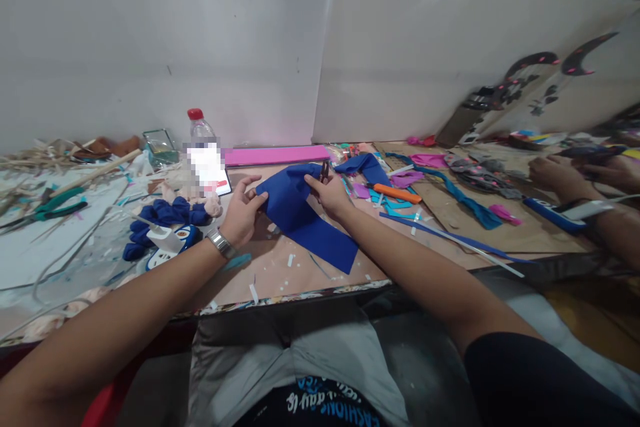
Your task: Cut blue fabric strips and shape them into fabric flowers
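A wide strip of blue crepe paper (313,220) hangs between my hands above the table, its lower end slanting right toward the front edge. My left hand (240,210), with a metal watch at the wrist, pinches its upper left edge between thumb and fingers. Thumb and fingers of my right hand (330,192) are closed on its upper right part. A small dark tool (325,170) sticks up at the right hand's fingers; its kind is unclear. Just behind that hand lies another blue piece (367,167).
Left are a power strip (173,250), dark blue ruffled pieces (175,212), green-handled pliers (57,203) and a phone (210,167) before a bottle (199,123). An orange cutter (397,193) and paper scraps lie right. Another person's hands (555,177) are far right.
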{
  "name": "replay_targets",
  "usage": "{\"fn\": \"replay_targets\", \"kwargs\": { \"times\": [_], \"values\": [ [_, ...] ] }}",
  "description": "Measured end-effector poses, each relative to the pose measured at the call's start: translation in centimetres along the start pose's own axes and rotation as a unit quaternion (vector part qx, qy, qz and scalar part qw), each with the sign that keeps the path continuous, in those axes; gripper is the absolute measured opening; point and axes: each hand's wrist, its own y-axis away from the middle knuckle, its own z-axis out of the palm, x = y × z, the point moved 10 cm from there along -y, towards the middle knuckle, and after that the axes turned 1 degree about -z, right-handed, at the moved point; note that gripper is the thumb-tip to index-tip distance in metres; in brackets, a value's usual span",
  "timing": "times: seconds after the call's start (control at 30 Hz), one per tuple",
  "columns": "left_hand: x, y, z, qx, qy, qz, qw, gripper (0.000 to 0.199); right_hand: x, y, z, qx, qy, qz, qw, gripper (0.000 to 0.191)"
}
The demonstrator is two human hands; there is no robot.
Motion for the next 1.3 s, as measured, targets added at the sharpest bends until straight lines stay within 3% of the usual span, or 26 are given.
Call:
{"fn": "replay_targets", "kwargs": {
  "times": [0.23, 0.47, 0.57, 0.73, 0.83, 0.97, 1.1, 1.3],
  "values": [
    [0.5, 0.0, 0.1, -0.005, -0.013, 0.029, 0.999, 0.056, -0.6, 0.2, 0.2, -0.005, -0.010, -0.022, 1.000, 0.047],
    [0.1, 0.6, 1.2, -0.051, -0.039, 0.015, 0.998, 0.109, -1.4, 0.2, 1.3, -0.047, -0.034, -0.059, 0.997, 0.064],
    [0.5, 1.2, 1.8, -0.069, -0.044, 0.016, 0.997, 0.122, -3.0, 0.8, 1.2, -0.057, -0.016, -0.110, 0.992, 0.075],
    [1.1, 1.1, 1.6, -0.066, -0.040, 0.060, 0.995, 0.118, -5.1, 1.7, 1.1, -0.064, 0.080, -0.222, 0.970, 0.073],
    [-0.8, 0.9, 1.8, -0.096, -0.032, -0.001, 0.995, 0.123, -3.8, 0.7, 0.1, -0.023, 0.076, -0.188, 0.979, 0.077],
    [-3.4, 1.2, 2.3, -0.138, -0.071, -0.094, 0.983, 0.126, -0.7, -0.8, -0.8, 0.004, 0.043, -0.062, 0.997, 0.071],
    [-3.2, 1.0, 2.0, -0.122, -0.088, -0.084, 0.985, 0.110, 0.7, -0.8, -0.7, -0.010, 0.038, -0.002, 0.999, 0.065],
    [-1.6, 0.5, 2.0, -0.108, -0.060, -0.038, 0.992, 0.096, 1.1, -0.5, -0.5, -0.019, 0.025, 0.019, 0.999, 0.072]
  ]
}}
